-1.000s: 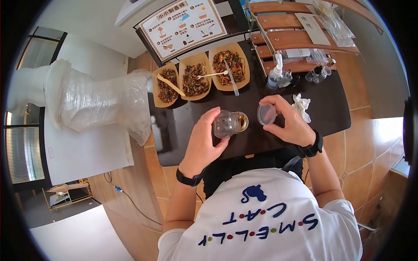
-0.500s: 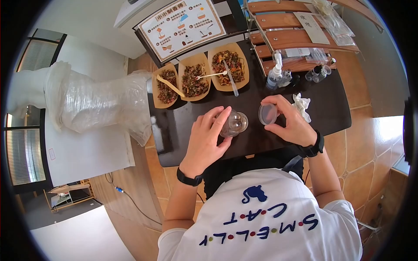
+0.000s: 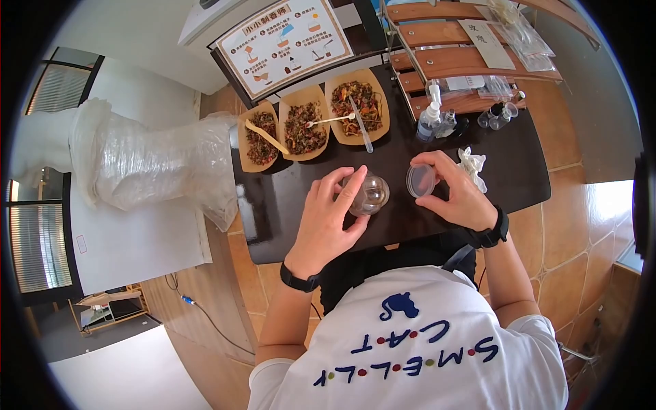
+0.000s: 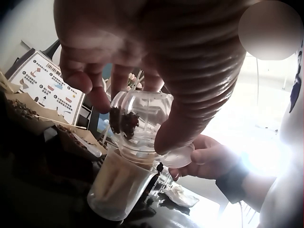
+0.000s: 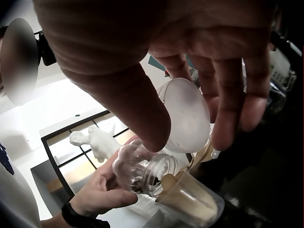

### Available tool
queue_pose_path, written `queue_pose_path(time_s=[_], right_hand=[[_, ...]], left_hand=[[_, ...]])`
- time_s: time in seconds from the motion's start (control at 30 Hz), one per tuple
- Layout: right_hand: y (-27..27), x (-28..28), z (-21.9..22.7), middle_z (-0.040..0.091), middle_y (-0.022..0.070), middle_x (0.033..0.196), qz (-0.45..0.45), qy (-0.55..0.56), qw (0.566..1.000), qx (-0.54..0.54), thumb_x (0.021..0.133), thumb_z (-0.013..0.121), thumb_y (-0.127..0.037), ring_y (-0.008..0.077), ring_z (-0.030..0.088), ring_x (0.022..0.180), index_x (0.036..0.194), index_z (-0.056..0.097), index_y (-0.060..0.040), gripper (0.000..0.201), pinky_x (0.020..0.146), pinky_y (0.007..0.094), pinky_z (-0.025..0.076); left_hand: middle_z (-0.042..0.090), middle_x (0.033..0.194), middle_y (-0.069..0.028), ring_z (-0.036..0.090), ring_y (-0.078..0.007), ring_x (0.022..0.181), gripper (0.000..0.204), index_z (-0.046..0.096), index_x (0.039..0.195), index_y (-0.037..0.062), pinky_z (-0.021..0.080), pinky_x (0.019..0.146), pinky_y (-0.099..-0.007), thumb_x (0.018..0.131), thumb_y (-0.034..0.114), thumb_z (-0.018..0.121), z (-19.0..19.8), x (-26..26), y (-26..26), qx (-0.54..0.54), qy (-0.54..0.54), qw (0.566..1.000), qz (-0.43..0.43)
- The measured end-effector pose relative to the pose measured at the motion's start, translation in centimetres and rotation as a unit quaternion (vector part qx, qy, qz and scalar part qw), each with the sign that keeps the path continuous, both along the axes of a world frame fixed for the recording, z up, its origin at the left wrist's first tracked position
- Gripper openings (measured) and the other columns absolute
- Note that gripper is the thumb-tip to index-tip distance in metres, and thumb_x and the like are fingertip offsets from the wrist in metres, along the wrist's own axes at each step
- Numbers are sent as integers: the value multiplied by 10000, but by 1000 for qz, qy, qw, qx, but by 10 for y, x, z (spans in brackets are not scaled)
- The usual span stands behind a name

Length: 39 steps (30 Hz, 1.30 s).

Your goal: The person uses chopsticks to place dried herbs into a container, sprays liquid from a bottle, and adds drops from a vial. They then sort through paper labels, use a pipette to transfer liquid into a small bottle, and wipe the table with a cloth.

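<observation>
My left hand (image 3: 326, 215) grips a clear rounded jar (image 3: 372, 196), thumb on one side and fingers on the other. The jar is tipped with its mouth down at the rim of a translucent plastic cup (image 4: 118, 190). Dark dried bits (image 4: 126, 122) show inside the jar in the left wrist view. Something beige (image 5: 197, 199) fills much of the cup. My right hand (image 3: 459, 195), to the right of the jar, pinches a round clear lid (image 3: 420, 181) by its edge. From above, the jar and left hand hide most of the cup.
Three paper trays (image 3: 301, 156) of dried mixed bits stand at the back left, with spoons across them. A pump bottle (image 3: 429, 123) and small bottles (image 3: 502, 116) sit at the back right. Crumpled tissue (image 3: 473, 169) lies beyond my right hand. An instruction board (image 3: 283, 44) stands behind.
My left hand has rolled over and turned the jar from lying sideways to mouth down over the cup. My right hand has stayed nearly still with the lid.
</observation>
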State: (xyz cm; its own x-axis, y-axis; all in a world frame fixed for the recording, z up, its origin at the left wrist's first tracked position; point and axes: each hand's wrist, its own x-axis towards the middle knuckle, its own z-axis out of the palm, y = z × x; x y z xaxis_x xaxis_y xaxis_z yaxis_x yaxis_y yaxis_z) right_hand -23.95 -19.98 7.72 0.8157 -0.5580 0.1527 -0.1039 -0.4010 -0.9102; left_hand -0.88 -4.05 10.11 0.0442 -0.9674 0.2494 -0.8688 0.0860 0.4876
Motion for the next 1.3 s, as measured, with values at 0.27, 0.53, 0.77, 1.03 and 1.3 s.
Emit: queue_pose_path(time_s=[0.27,0.53,0.77,1.03,1.3], right_hand=[[-2,-2,-1,563,107,1229,-2,-6,1000,5,785,785,9,254,619,970,1323,523,-53,601,859,336,517],[-2,-3,1,562,104,1220,-10,-12,1000,-6,785,786,13,251,611,954,1323,526,-58,602,859,337,513],[-3,-4,1,567,91,1192,-19,-8,1000,8,779,792,11,232,601,956,1322,532,-61,606,858,330,505],[-5,-7,2,571,87,1200,-24,-10,1000,0,777,793,6,223,593,948,1318,540,-60,601,860,320,496],[-6,-8,2,578,86,1209,-29,-3,999,13,778,791,-7,216,597,943,1326,539,-59,605,866,315,494]], left_hand=[[527,1330,-154,551,-325,1175,872,468,1504,98,472,989,-395,710,31,822,-4,1,0,-17,71,997,-6],[558,1273,-148,591,-282,1084,861,466,1494,73,493,936,-359,721,73,845,-9,2,2,-16,90,996,11],[594,1145,-106,560,-229,877,904,481,1475,64,496,827,-334,705,234,924,-11,1,3,-2,115,992,51],[600,1073,-99,577,-224,835,880,528,1438,69,509,769,-337,683,259,939,-3,-4,1,-14,98,993,64],[595,1139,-122,609,-258,885,863,512,1441,69,529,753,-355,717,302,919,-4,-3,0,-2,76,995,62]])
